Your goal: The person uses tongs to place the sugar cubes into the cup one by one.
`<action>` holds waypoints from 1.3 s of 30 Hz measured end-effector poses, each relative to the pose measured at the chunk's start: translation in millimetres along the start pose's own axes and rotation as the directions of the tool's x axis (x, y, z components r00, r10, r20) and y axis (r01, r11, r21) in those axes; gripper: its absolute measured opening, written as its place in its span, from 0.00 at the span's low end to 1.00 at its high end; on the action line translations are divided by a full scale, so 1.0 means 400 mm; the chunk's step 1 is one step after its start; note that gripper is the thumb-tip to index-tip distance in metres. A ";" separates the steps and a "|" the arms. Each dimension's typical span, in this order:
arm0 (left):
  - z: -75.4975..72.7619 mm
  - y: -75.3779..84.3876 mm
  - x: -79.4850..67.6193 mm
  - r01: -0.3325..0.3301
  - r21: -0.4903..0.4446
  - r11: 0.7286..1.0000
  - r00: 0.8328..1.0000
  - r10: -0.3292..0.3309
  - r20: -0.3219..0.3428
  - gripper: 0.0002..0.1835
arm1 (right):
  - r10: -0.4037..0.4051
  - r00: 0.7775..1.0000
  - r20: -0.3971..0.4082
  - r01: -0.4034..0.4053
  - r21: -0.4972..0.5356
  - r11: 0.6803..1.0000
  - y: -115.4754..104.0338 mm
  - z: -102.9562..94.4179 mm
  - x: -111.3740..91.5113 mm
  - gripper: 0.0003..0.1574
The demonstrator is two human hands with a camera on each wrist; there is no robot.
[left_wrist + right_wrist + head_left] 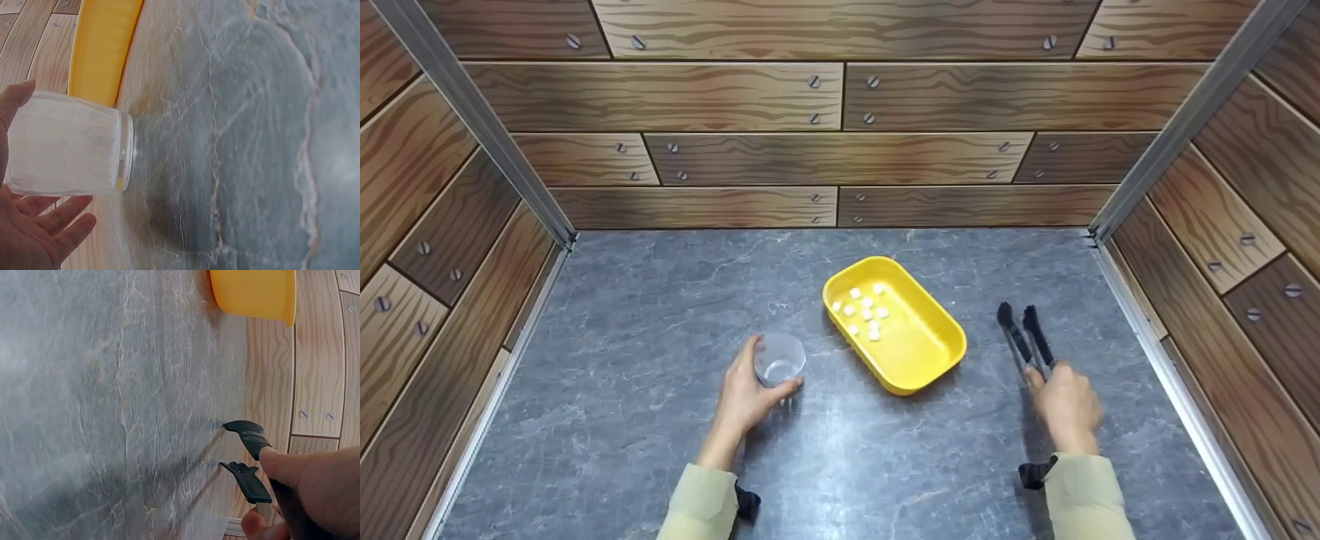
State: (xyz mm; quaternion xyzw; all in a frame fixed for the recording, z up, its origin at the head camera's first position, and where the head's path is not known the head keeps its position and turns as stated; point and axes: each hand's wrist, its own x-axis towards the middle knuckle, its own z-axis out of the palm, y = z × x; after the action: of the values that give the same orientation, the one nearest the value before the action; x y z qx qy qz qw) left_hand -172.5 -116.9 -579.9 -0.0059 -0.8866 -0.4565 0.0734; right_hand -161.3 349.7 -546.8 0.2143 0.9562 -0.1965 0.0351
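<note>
My left hand [741, 399] grips a clear plastic cup [781, 358], with the thumb on the cup's near right side and a finger round its far left. In the left wrist view the cup [67, 145] is upright, its base right at the table, and the lower fingers are spread out below it. My right hand [1067, 405] holds tongs [1039, 335] with black tips and metal arms. Their tips are spread apart and point away from me, close over the table in the right wrist view. Between the hands is a yellow tray [915, 349] with several small white cubes [867, 313].
The grey marbled tabletop [660, 315] is bounded by wood-patterned panels [840, 157] at the back and both sides. Metal strips [1177, 397] run along the side edges. The tray stands right of the cup and left of the tongs, set at a slant.
</note>
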 end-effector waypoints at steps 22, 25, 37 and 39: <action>0.000 0.003 0.001 0.012 -0.010 1.000 1.000 -0.012 0.008 0.55 | -0.358 0.897 -0.258 0.386 0.065 0.920 -0.092 -0.036 -0.063 0.29; -0.001 0.002 0.001 0.008 -0.011 1.000 1.000 -0.008 0.005 0.55 | -0.388 0.887 -0.248 0.414 0.062 0.908 -0.107 -0.038 -0.069 0.28; -0.002 -0.001 0.011 0.052 -0.044 0.998 0.998 -0.050 0.041 0.55 | -0.500 0.842 -0.202 0.516 0.029 0.856 -0.171 -0.012 -0.089 0.26; -0.003 -0.002 0.012 0.059 -0.054 0.997 0.997 -0.057 0.048 0.55 | -0.516 0.836 -0.190 0.527 0.012 0.850 -0.181 -0.002 -0.089 0.25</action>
State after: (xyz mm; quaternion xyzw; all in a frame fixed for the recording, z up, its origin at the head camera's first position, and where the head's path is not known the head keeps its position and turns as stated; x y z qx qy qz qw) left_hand -177.2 -118.6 -579.4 0.0073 -0.8750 -0.4824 0.0395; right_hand -159.6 275.8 -514.4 -0.0363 0.9707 -0.2091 -0.1126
